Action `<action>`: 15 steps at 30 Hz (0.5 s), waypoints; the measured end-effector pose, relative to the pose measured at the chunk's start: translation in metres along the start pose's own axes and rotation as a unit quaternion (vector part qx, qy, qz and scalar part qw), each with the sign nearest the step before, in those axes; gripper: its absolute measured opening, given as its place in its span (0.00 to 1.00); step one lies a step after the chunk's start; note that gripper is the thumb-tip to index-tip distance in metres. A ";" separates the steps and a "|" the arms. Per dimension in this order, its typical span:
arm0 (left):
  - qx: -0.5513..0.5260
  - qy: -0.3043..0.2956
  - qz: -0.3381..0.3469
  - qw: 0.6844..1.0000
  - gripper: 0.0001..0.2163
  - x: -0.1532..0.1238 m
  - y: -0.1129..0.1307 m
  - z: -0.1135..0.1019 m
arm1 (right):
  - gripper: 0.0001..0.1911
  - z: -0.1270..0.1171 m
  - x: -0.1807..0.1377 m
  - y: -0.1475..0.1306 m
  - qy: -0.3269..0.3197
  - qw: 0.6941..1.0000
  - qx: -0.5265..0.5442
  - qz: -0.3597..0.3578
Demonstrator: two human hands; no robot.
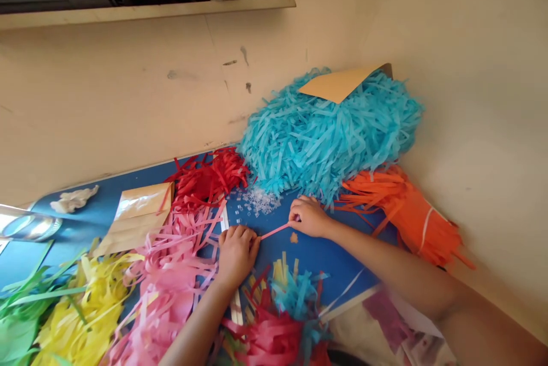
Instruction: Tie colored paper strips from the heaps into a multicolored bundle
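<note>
A narrow pink paper strip (275,231) stretches between my two hands, just over the blue table. My left hand (238,252) pinches its left end, beside the pile of pink fringed paper (171,274). At the other end, my right hand (309,216) grips the strip between thumb and fingers. Small clear plastic bits (259,201) lie in a heap behind the strip. Close to my right hand is a small tan scrap (294,237). In front of me sits a bundle of mixed red, blue and yellow fringe (278,320).
A large turquoise fringe pile (329,132) with a tan card (340,85) on top stands against the wall. Orange fringe (411,212) lies right, red fringe (205,177) behind, yellow (85,309) and green fringe (21,309) left. A shelf (149,13) overhangs the back.
</note>
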State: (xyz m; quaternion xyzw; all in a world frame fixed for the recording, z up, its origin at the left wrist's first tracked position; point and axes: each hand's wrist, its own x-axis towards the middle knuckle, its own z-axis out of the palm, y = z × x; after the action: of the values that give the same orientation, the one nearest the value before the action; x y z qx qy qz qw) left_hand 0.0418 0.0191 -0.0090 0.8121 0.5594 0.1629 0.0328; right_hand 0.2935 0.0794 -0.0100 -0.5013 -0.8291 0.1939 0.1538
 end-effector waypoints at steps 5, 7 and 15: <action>0.019 -0.012 0.080 0.997 0.14 0.003 0.008 -0.013 | 0.02 -0.006 0.003 -0.008 -0.025 0.999 -0.031 0.002; 0.041 -0.025 0.129 0.990 0.19 0.004 0.011 -0.015 | 0.04 -0.007 0.001 -0.015 -0.025 0.998 -0.047 -0.021; 0.035 -0.002 0.124 0.992 0.14 0.008 0.019 -0.008 | 0.11 0.012 0.008 -0.027 -0.053 0.955 -0.138 -0.257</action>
State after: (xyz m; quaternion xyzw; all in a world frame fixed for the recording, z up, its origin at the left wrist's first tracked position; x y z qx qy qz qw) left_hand 0.0593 0.0179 0.0048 0.8761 0.4599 0.1440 -0.0148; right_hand 0.2639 0.0729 -0.0068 -0.2763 -0.9556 0.0579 0.0841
